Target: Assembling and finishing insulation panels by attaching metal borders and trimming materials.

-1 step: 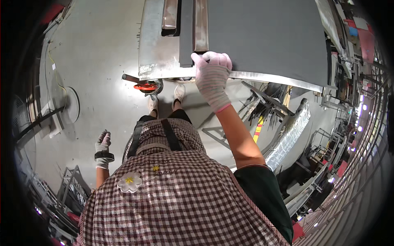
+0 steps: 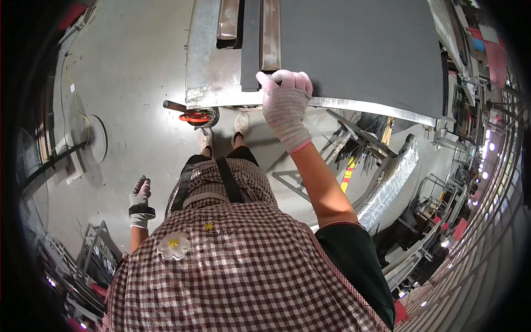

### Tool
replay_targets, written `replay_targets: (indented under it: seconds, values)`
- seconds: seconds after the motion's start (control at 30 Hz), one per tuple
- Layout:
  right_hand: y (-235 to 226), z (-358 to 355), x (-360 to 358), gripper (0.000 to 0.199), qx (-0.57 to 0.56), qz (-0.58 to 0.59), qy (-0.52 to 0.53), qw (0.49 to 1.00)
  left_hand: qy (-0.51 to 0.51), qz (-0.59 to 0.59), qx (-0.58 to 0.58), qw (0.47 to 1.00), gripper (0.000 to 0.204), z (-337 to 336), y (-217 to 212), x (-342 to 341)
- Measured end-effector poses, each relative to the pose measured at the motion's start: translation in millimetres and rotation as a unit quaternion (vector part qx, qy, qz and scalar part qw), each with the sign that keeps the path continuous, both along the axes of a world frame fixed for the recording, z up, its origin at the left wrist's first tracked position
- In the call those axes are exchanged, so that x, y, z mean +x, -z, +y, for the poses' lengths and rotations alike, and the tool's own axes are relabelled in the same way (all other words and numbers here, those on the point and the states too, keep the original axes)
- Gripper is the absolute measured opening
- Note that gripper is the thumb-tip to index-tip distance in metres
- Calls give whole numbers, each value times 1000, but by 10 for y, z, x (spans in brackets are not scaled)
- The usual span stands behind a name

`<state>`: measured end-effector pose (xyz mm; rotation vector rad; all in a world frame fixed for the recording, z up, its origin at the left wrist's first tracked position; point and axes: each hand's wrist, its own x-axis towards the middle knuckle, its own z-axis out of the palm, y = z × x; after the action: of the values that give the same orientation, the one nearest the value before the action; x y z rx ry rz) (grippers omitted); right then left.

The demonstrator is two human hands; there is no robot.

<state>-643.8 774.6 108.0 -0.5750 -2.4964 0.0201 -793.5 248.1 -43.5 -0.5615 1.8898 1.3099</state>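
My right hand, in a striped white and pink glove, is at the near edge of a metal-topped table. Its fingers are curled closed at the near end of a brownish metal bar, over the border of a large dark grey sheet. What lies inside those fingers is hidden. Down at my left side hangs my left hand, gloved too, with fingers loosely stretched and nothing visible in them. A black ring-like band circles it near the wrist.
A second brownish bar lies farther left on the table. Below the table edge stands a round tool with an orange-red ring. Fans are at the left. To the right are metal frames, a foil-wrapped length and a yellow-red striped piece.
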Motion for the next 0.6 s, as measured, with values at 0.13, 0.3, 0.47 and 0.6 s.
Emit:
replay_targets:
  seconds: [0.13,0.3,0.47,0.6]
  values:
    - [-82,58,-84,25,-58,-35,-1,998,-33,-65,-39,997,36,-19,75,316]
    - [-37,113,-93,22,-40,-48,3,998,-25,-86,-57,994,37,162,21,413]
    - [-152,115,-144,24,-40,-53,-9,998,-13,-64,-32,997,39,319,-71,331]
    - [-180,119,-144,20,-65,-64,-29,995,-3,-43,-53,998,41,573,-172,197]
